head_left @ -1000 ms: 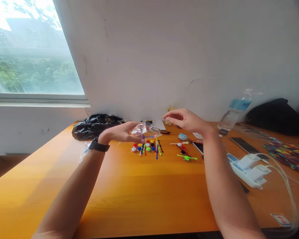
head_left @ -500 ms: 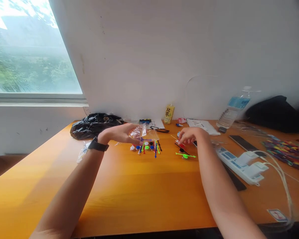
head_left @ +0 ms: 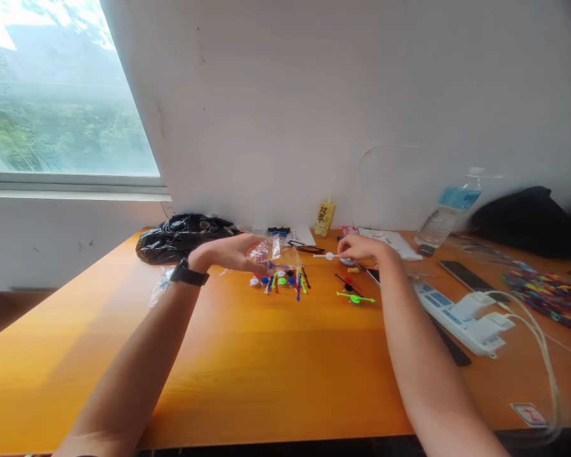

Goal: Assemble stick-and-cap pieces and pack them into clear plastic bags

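In my right hand (head_left: 359, 249), thumb and fingers pinch one end of a white arrow spinner (head_left: 330, 256), held level with its other end pointing left. On the table just below lie a green arrow spinner (head_left: 354, 299), a black arrow spinner (head_left: 347, 288) and part of a red one behind it. My left hand (head_left: 235, 254) is stretched out, thumb apart, at the left of a cluster of coloured round bases and arrows (head_left: 282, 281). Its far fingers are partly hidden beside a clear plastic bag (head_left: 285, 254). A black watch band (head_left: 189, 273) circles the left wrist.
A black plastic bag (head_left: 181, 238) lies at the back left, a yellow drink carton (head_left: 324, 218) by the wall. On the right are a white power strip (head_left: 457, 320) with cables, a phone (head_left: 466, 277), a tilted water bottle (head_left: 447, 212) and a multicoloured bundle (head_left: 547, 295).
My right hand has risen slightly from beside the spinners on the right, bringing the white spinner up and turning it level. My left hand has stayed nearly still.
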`<state>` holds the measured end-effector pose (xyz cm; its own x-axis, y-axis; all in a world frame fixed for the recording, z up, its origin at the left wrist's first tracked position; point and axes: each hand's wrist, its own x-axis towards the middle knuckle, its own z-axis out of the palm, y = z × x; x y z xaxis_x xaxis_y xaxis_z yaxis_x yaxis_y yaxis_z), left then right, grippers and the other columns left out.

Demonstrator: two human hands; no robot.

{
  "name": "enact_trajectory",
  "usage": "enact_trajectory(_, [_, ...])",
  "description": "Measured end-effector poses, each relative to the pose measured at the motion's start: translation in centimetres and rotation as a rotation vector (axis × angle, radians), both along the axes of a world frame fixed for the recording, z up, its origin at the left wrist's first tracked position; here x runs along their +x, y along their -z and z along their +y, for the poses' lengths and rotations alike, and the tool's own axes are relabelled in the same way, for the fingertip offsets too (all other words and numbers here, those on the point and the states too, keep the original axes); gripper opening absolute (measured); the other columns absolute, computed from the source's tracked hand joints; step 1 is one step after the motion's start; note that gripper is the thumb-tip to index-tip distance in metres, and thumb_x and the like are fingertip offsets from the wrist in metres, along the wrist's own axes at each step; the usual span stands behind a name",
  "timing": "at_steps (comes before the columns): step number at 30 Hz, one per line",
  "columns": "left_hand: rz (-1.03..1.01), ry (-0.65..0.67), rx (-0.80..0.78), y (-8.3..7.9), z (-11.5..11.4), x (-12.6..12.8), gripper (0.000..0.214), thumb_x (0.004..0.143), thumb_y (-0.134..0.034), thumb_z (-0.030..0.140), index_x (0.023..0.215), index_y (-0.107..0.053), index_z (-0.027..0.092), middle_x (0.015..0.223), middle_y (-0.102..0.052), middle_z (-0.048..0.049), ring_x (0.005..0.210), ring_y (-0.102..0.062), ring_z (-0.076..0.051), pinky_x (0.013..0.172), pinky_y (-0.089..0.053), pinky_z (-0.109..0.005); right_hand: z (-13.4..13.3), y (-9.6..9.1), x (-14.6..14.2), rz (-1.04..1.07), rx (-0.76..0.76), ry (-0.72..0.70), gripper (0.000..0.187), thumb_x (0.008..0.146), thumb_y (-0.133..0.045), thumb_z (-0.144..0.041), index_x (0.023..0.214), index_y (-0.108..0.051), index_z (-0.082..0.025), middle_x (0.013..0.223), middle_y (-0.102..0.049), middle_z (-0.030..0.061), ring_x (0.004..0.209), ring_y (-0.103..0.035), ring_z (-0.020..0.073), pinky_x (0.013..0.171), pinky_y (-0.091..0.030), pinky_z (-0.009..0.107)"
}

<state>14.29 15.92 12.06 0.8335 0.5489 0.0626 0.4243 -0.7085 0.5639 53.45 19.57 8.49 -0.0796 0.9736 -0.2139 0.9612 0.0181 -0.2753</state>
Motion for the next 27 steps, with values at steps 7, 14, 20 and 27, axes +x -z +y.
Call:
enact_trajectory(7, [-0.018, -0.016, -0.005, -0.1, 0.0, -0.1, 0.052, 0.084, -0.078, 0.052, 0.126, -0.069, 0.022, 0.112, -0.077, -0.0036, 0.096, -0.069, -0.025, 0.08, -0.046, -0.029, -5.4, -6.7, -3.6, 0.519, 0.391, -0.273, 0.038, 0.088, -0.071, -0.056, 0.098, -0.069, -0.02, 0.091, -0.07, 0.0059, 0.081, -0.061, 0.0199, 0.072, -0.046, 0.031])
enact_trajectory(14, [-0.107, 0.04, -0.075, -0.4, -0.7, 0.3, 0.055, 0.088, -0.075, 0.052, 0.133, -0.066, 0.021, 0.116, -0.076, -0.0057, 0.101, -0.069, -0.025, 0.083, -0.048, -0.03, -9.0, -8.5, -8.5, 0.531, 0.373, -0.45, 0.03, 0.089, -0.073, -0.049, 0.093, -0.075, -0.019, 0.084, -0.071, 0.0048, 0.075, -0.059, 0.0181, 0.065, -0.042, 0.03])
enact_trajectory(20, [-0.12, 0.014, -0.099, -0.7, -1.0, 0.6, 0.05, 0.088, -0.076, 0.049, 0.128, -0.068, 0.02, 0.109, -0.075, -0.0057, 0.095, -0.068, -0.024, 0.079, -0.049, -0.03, -8.6, -7.0, -12.5, 0.628, 0.347, -0.585, 0.021, 0.089, -0.07, -0.036, 0.094, -0.08, -0.019, 0.08, -0.069, 0.0029, 0.07, -0.053, 0.0149, 0.061, -0.037, 0.029])
enact_trajectory(27, [-0.163, 0.061, -0.069, -0.2, -0.4, 0.3, 0.054, 0.089, -0.075, 0.051, 0.132, -0.068, 0.019, 0.104, -0.076, -0.0052, 0.091, -0.069, -0.023, 0.078, -0.049, -0.029, -8.0, -6.7, -12.7, 0.662, 0.42, -0.579, 0.03, 0.096, -0.063, -0.043, 0.109, -0.079, -0.021, 0.09, -0.073, 0.0037, 0.066, -0.051, 0.0133, 0.059, -0.036, 0.029])
